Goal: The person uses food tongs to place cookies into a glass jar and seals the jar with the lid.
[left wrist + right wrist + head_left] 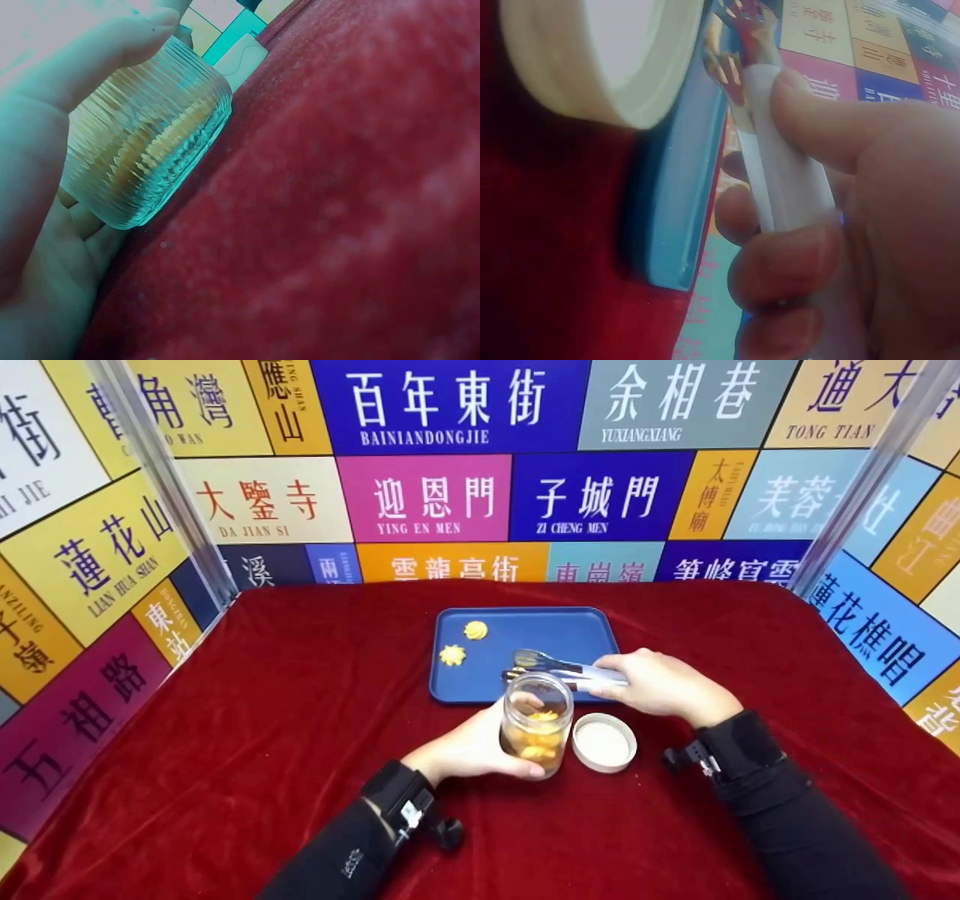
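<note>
- Black sleeves (810, 817) come nearest to us, each ending in a dark wrist strap (742, 739).
- We see the left hand (469, 746) curled round a clear ribbed jar (564, 739), its thumb on the near side and its fingers on the far side.
- Jar and left hand are in front of the tray's near edge; we cannot tell whether the base touches the surface (300, 735), which is draped in red cloth.
- Inside the jar we make out several yellow cookies (541, 739), and its mouth is uncovered.
- We find the right hand (667, 686) closed round the pale handles of a pair of tongs (559, 665), thumb along the top.
- Their metal ends stand slightly apart, near the jar's rim and over the tray as we look; we cannot tell whether they grip anything.
- Just right of the jar we spot a round white lid (604, 742), hollow side up.
- Behind the jar we see a blue tray (555, 626) with two swirled cookies (475, 630) towards its left end.
- Coloured panels (424, 499) with street names face us beyond the cloth.
</note>
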A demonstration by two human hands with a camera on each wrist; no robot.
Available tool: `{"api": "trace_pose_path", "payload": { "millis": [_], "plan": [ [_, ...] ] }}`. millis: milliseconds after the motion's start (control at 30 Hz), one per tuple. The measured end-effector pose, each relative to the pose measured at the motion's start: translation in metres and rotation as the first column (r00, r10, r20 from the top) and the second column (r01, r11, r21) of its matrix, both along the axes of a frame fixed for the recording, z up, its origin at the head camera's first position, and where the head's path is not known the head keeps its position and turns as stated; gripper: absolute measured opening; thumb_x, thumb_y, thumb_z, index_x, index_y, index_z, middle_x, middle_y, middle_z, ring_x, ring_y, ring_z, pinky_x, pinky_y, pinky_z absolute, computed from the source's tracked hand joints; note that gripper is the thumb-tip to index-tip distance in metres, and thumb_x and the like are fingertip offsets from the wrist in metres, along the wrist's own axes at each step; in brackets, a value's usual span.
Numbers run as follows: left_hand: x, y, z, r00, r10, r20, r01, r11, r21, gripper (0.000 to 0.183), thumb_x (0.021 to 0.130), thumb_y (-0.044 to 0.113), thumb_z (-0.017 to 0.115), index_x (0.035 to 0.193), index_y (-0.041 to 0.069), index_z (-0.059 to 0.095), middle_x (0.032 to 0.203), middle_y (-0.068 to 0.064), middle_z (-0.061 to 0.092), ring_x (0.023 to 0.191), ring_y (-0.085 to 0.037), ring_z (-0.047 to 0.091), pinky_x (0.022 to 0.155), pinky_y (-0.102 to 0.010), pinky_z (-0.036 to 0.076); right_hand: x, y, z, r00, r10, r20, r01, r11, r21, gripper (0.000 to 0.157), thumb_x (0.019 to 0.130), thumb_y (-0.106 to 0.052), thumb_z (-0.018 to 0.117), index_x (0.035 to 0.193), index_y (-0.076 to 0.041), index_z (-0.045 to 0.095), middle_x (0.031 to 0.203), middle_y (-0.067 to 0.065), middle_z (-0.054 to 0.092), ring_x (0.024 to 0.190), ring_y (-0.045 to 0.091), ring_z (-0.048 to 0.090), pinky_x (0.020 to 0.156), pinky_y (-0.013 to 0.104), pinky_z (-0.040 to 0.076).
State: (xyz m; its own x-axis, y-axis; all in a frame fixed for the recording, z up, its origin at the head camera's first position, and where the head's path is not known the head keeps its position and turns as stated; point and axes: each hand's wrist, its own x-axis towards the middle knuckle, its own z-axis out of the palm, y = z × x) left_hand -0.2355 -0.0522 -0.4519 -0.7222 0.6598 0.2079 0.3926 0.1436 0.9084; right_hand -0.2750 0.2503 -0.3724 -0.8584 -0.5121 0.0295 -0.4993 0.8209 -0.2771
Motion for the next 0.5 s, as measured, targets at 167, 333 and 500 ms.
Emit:
{"api": "trace_pose_path", "payload": {
  "millis": [167,333,500],
  "plan": [
    [0.0000,0.0004,0.0001,1.000,-0.014,0.013,0.013,1.000,0.019,0.087,0.076,0.017,0.098,0.145,0.010,0.046,0.130,0.005,0.068,0.123,-0.011,0.064,0.114,-0.030,0.046,-0.0025,0.0005,-0.0035,0.999,-0.031,-0.018,0.031,0.999,0.010,0.042,0.102,-0.054,0.068,0.123,-0.018,0.076,0.091,-0.001,0.071,0.079,0.019,0.063,0.073,0.041,0.050],
    [-0.0009,0.0014,-0.0014,0.998,-0.052,0.032,0.050,0.997,0.056,0.084,0.077,0.013,0.096,0.145,0.009,0.045,0.132,0.002,0.068,0.123,-0.015,0.064,0.113,-0.033,0.047,-0.0036,0.0029,-0.0060,0.998,-0.061,-0.015,0.062,0.998,0.007,0.043,0.102,-0.052,0.068,0.125,-0.017,0.074,0.095,0.001,0.071,0.081,0.021,0.062,0.073,0.041,0.049],
    [-0.0017,0.0013,-0.0022,0.999,-0.046,0.020,0.045,0.998,0.045,0.084,0.078,0.016,0.096,0.144,0.011,0.046,0.132,0.002,0.067,0.124,-0.015,0.064,0.114,-0.033,0.047,-0.0032,0.0007,-0.0094,0.999,-0.052,-0.005,0.052,0.999,-0.012,0.053,0.104,-0.049,0.067,0.138,-0.009,0.069,0.117,0.012,0.075,0.096,0.028,0.069,0.086,0.050,0.056]
  ]
}}
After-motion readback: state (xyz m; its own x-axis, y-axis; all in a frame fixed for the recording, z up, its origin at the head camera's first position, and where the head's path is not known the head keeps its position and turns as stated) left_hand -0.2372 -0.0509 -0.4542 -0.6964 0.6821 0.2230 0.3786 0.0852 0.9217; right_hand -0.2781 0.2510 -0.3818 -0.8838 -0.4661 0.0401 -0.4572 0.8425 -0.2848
